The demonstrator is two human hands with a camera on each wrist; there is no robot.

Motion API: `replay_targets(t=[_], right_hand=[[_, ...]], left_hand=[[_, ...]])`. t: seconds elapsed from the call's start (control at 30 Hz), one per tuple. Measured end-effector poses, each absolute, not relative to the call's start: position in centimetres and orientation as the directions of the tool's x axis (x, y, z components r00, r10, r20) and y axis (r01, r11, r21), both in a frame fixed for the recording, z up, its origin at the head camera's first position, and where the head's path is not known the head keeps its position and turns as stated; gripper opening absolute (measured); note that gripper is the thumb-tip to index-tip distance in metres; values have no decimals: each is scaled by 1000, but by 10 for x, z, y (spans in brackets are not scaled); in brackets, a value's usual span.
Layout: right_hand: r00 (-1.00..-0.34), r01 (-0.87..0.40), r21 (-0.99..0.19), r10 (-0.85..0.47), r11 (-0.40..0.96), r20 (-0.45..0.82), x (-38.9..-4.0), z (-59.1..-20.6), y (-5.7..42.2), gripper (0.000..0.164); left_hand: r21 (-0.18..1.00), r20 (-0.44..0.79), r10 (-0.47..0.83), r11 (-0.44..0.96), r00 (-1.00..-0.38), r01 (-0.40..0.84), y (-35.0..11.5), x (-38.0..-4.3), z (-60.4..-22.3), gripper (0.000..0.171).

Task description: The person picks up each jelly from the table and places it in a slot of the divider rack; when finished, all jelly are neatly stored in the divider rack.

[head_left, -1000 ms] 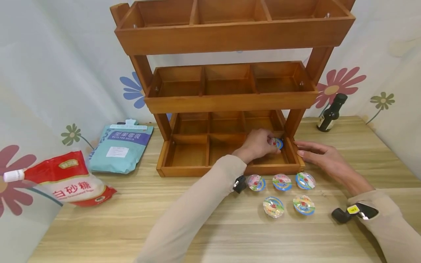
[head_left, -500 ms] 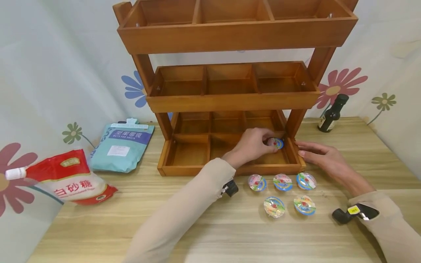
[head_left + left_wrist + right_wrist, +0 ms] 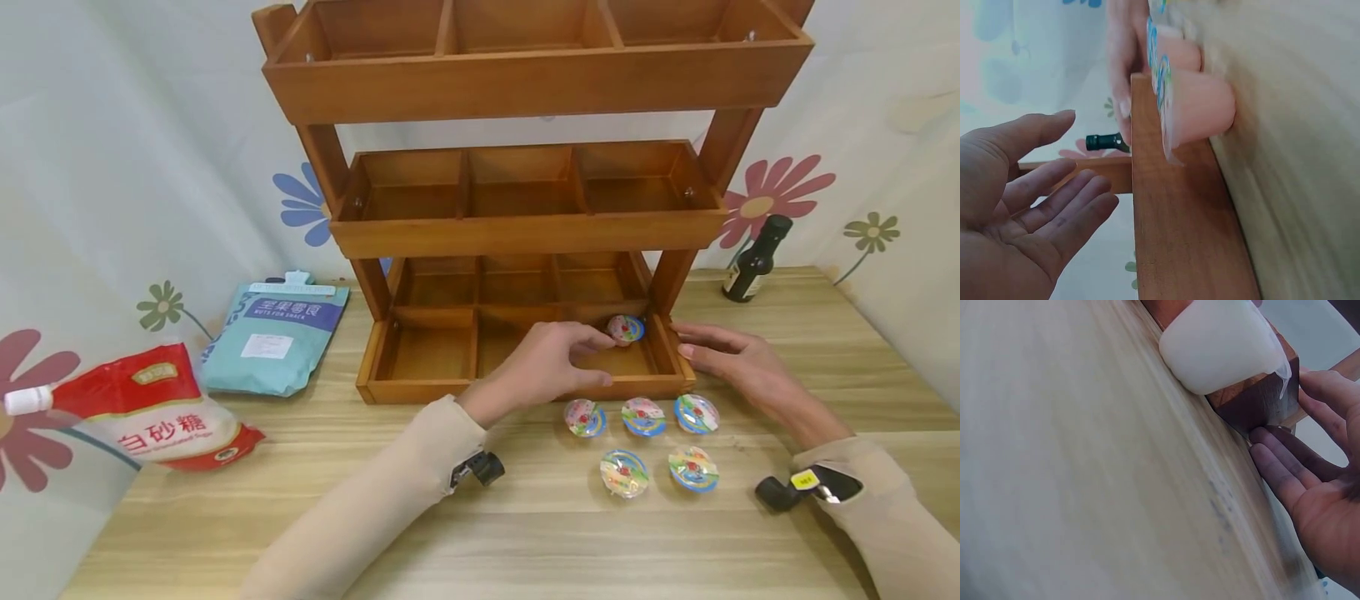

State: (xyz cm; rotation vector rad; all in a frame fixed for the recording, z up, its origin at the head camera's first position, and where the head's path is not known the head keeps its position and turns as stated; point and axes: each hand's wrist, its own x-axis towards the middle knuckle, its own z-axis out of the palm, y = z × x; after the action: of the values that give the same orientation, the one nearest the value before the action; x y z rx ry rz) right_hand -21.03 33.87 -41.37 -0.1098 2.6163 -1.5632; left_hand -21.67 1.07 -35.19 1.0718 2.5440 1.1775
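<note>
A small jelly cup (image 3: 626, 329) with a blue-rimmed printed lid sits in the front right compartment of the wooden rack's (image 3: 525, 392) bottom tier. Just left of it is my left hand (image 3: 543, 362), empty, with thumb and fingers spread over that tier's front edge; the left wrist view shows the same loose fingers (image 3: 1079, 209). My right hand (image 3: 731, 358) rests its fingertips against the right end of the bottom tier, as the right wrist view also shows. Several more jelly cups (image 3: 643, 416) stand on the table in two rows before the rack.
Two upper tiers (image 3: 525, 237) of the rack overhang the bottom one. Left of it lie a teal snack bag (image 3: 277, 342) with a clip and a red-and-white sugar pouch (image 3: 157, 408) with a spout. A dark bottle (image 3: 757, 258) stands at the back right of the wooden table (image 3: 525, 533).
My left hand has let go of the jelly cup in the compartment and drawn back to the left, its fingers opening. The right hand stays at the rack's end.
</note>
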Motion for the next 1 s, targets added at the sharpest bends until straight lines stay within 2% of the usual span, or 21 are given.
replay_targets(t=[0.3, 0.43, 0.6, 1.0], right_hand=[[-992, -29, -896, -120, 443, -27, -212, -415, 340, 60], [-992, -30, -887, -122, 461, -30, -213, -415, 339, 60], [-992, -31, -881, -124, 472, -32, -213, -414, 339, 60], [-992, -22, -868, -122, 496, -44, -211, -414, 341, 61]], left_hand=[[693, 188, 710, 394, -679, 603, -4, -198, -355, 42], [737, 195, 723, 337, -662, 586, -11, -192, -357, 39], [800, 198, 720, 273, -665, 534, -18, -186, -363, 35], [794, 193, 704, 298, -683, 531, -21, -181, -373, 38]])
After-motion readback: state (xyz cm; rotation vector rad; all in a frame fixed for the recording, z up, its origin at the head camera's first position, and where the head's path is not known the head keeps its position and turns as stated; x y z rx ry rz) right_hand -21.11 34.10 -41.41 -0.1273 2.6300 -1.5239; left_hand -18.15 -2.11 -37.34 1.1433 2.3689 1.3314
